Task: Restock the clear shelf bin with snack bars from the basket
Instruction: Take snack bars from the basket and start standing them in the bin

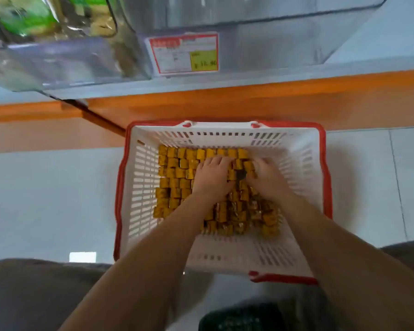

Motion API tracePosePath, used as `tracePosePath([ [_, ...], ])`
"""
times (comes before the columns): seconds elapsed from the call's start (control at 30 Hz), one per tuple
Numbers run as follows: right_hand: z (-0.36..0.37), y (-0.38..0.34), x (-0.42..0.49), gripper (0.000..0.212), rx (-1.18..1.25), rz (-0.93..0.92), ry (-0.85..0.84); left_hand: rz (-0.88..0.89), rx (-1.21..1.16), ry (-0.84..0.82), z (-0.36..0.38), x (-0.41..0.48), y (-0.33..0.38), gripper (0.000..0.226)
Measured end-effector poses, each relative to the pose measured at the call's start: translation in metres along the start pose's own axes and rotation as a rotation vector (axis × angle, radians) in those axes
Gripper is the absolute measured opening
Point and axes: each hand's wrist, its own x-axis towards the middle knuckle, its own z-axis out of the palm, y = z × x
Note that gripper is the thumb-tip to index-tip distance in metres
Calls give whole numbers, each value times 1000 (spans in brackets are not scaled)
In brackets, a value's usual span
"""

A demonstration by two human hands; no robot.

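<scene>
yellow wrapped snack bars [175, 177] in white red-rimmed plastic basket [225, 136] | left hand [212, 180] flat atop them | right hand [269, 181] curled among them, grasp unclear

Yellow snack bars [177, 173] lie packed in the white, red-rimmed basket [225, 255]. The clear shelf bin [285, 44] sits above it.

The basket [296, 163] is white with a red rim, its walls patterned with rows of slots. The snack bars [175, 173] are yellow-orange with dark specks. The shelf edge [249, 101] is orange. The price label [184, 53] has a red border and a yellow patch.
</scene>
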Motion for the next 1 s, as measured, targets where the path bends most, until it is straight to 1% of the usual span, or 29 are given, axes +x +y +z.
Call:
tracePosePath([
  [0.03, 7, 5, 7, 63, -6, -5, -2, 57, 28, -14, 9, 9, -3, 70],
  [0.1, 16, 12, 18, 63, -37, 3, -7, 102, 77, -12, 24, 21, -9, 78],
  [0.2, 22, 23, 23, 53, 14, -28, -7, 153, 103, 16, 36, 31, -13, 87],
  [0.27, 22, 30, 24, 46, 99, -47, 13, 211, 124, 31, 41, 34, -15, 84],
  [0.33, 23, 36, 22, 45, 159, -38, 68, 232, 140, 33, 40, 39, -15, 79],
  [0.4, 23, 38, 19, 44, 191, -34, 115, 270, 144, 72, 40, 42, -12, 76],
  [0.47, 23, 37, 16, 42, 249, 5, 144, 283, 119, 87, 39, 42, -10, 73],
  [0.53, 23, 34, 14, 41, 359, 54, 158, 246, 24, 84, 40, 40, -11, 70],
  [0.6, 21, 32, 14, 37, 425, 80, 158, 180, -129, 85, 38, 41, -13, 64],
  [0.7, 17, 29, 18, 38, 508, 76, 165, 50, -406, 94, 32, 39, -17, 60],
  [0.8, 19, 25, 20, 32, 530, 49, 176, -40, -540, 134, 34, 34, -21, 58],
  [0.87, 24, 24, 21, 31, 505, 33, 166, -52, -559, 124, 37, 31, -21, 65],
  [1.0, 32, 26, 27, 35, 462, 29, 168, -13, -478, -21, 42, 32, -20, 98],
])
